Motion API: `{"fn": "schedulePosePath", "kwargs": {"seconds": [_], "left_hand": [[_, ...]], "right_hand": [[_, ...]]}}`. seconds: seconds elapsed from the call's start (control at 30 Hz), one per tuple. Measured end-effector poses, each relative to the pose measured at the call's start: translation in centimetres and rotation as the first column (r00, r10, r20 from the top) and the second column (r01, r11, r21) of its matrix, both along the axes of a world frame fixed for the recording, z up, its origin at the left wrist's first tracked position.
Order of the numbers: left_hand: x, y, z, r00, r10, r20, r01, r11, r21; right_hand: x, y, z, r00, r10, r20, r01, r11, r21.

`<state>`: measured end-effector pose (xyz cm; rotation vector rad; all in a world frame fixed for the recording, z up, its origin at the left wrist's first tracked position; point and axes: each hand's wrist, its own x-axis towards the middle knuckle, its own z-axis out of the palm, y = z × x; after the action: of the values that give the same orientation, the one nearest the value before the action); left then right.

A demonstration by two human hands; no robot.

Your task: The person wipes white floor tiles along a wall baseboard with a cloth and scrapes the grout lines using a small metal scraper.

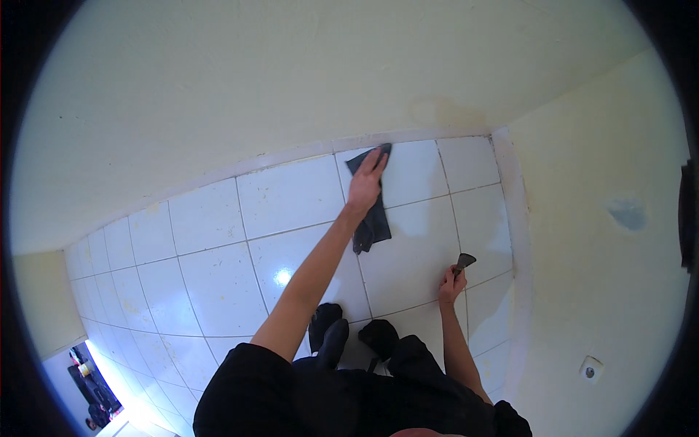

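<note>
My left hand (pixel 366 183) reaches forward to the tile floor (pixel 291 193), close to the foot of the far wall. Its fingers press on a dark grey cloth (pixel 376 224), part of which bunches at the fingertips while the rest trails back across the tiles. Off to the right, my right hand (pixel 450 285) is closed around the handle of a putty knife (pixel 466 259). The knife's flared dark blade points up and away from me, apart from the cloth.
A pale far wall (pixel 291 80) meets the right wall (pixel 575 240) at a corner. That right wall has a socket (pixel 590 370) and a grey-blue patch (pixel 628 213). My dark shoes (pixel 378 336) are on the tiles below. Yellowish specks mark tiles at the left; a bright doorway (pixel 109 375) lies lower left.
</note>
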<state>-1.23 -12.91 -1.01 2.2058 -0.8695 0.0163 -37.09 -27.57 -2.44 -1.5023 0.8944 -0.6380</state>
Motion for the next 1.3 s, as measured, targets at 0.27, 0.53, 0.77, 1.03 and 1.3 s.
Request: {"fn": "schedulePosePath", "kwargs": {"seconds": [0.27, 0.53, 0.77, 1.03, 1.3], "left_hand": [[0.0, 14.4, 1.5, 0.961, 0.272, -0.042, -0.271, 0.962, 0.021], [1.7, 23.1, 7.6, 0.869, 0.192, -0.456, -0.346, 0.894, -0.283], [2.0, 25.6, 8.8, 0.525, -0.125, -0.842, -0.421, 0.821, -0.385], [-2.9, 22.0, 9.4, 0.221, -0.244, -0.944, -0.073, 0.961, -0.266], [-1.4, 28.2, 11.6, 0.677, 0.036, -0.735, -0.018, 0.999, 0.033]], "right_hand": [[-0.1, -0.3, 0.2, 1.0, -0.008, -0.023, 0.008, 1.0, -0.019], [1.1, -0.4, 2.1, 0.999, 0.02, -0.04, -0.013, 0.982, 0.186], [3.1, 0.0, 5.6, 0.946, 0.298, -0.129, -0.236, 0.905, 0.355], [13.2, 10.0, 13.0, 0.603, 0.781, -0.165, -0.786, 0.545, -0.292], [13.4, 14.3, 12.9, 0.499, 0.76, -0.417, -0.856, 0.354, -0.378]]}}
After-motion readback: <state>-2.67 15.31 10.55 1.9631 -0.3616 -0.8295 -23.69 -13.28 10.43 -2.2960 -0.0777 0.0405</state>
